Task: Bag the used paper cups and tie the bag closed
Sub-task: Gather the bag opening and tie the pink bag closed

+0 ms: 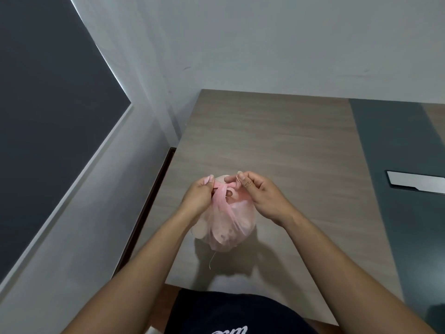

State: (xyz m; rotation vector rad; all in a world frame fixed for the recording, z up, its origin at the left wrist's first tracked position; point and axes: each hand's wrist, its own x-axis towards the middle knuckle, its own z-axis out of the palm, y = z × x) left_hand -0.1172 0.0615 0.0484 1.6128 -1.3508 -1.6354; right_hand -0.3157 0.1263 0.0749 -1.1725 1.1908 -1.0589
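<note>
A thin pink plastic bag [227,225] sits on the wooden table [277,145], bulging with pale paper cups [222,233] that show through the film. Its two handle strips [222,195] cross over the bag's top. My left hand [198,196] pinches one strip end at the bag's upper left. My right hand [258,196] pinches the other strip end at the upper right, fingers curled. A thin loose thread of plastic [212,260] hangs from the bag's near side.
A grey-green panel [395,189] covers the table's right part, with a flat white rectangular plate [416,185] set in it. A white wall runs behind and left of the table; a dark gap [154,196] lies along the table's left edge.
</note>
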